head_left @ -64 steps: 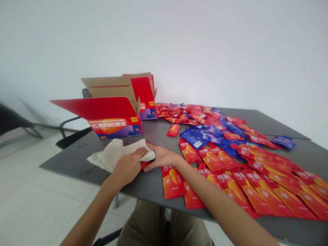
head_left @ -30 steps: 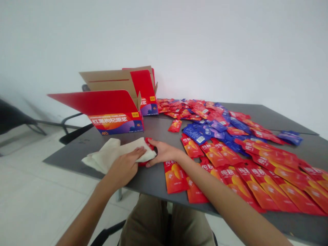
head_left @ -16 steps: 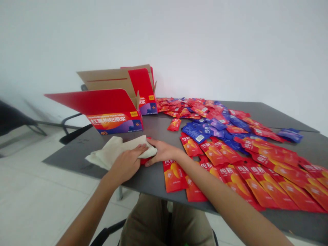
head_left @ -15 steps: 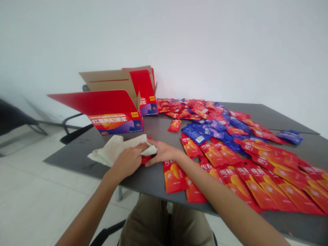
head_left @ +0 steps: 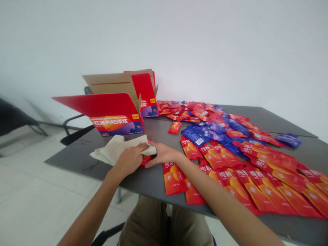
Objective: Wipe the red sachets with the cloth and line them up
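My left hand point(head_left: 130, 159) has its fingers over a cream cloth point(head_left: 110, 150), pressing a folded edge of it onto a red pouch point(head_left: 145, 160) on the dark table. Most of that pouch is hidden under the cloth and fingers. From the right, my right hand point(head_left: 162, 153) curves around the same pouch, thumb at its near side and fingers at its far side. Just right of my right hand, flat red pouches point(head_left: 174, 179) with orange fruit prints lie in overlapping rows.
Two open red cartons, a near one point(head_left: 118, 124) and a far one point(head_left: 150, 106), stand behind the cloth with lids raised. Blue pouches point(head_left: 196, 135) and a heap of mixed pouches point(head_left: 202, 109) cover the table's back. A black chair point(head_left: 77, 133) is at the left.
The view has shifted very slightly. Both hands stay at the pouch and cloth, with hardly any visible movement.
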Tool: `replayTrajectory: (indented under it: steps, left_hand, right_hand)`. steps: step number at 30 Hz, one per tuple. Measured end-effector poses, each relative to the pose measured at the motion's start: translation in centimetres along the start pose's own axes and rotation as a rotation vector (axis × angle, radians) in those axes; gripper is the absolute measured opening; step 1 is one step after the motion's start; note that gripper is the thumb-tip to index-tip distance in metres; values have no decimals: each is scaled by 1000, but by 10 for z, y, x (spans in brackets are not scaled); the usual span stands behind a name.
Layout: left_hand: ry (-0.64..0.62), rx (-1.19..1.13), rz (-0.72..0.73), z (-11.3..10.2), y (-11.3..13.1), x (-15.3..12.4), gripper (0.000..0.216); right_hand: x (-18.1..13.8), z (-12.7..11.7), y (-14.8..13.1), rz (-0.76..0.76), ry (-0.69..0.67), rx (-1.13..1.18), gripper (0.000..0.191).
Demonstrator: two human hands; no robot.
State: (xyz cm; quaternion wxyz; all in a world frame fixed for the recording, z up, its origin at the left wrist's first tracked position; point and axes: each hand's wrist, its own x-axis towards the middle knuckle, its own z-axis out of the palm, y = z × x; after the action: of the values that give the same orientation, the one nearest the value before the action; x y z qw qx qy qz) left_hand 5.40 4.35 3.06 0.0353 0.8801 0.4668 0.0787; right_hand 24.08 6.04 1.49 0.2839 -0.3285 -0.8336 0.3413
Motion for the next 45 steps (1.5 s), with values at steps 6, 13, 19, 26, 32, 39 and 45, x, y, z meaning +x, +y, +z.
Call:
replayTrajectory:
  steps: [6, 13, 19, 26, 32, 39, 45]
  left_hand:
    - [48, -23, 30, 5, 5, -34, 61]
    - [10, 26, -9, -1, 4, -5, 57]
    - [65, 17, 46, 9, 2, -37, 61]
    - [27, 16, 2, 0, 3, -5, 57]
    - [59, 43, 48, 11, 6, -35, 61]
    - [26, 16, -18, 2, 4, -5, 57]
    - [56, 29, 40, 9, 2, -26, 60]
  right_hand:
    - [1, 2, 4, 154, 9, -134, 106]
    - [0, -1, 0, -18, -17, 9, 74]
    - [2, 3, 5, 144, 13, -140, 106]
    - [1, 1, 1, -3, 3, -30, 69]
    - [2, 4, 4, 63, 33, -144, 85]
    - [0, 0, -1, 24, 28, -61, 75]
    - [1, 2, 2, 87, 18, -124, 90]
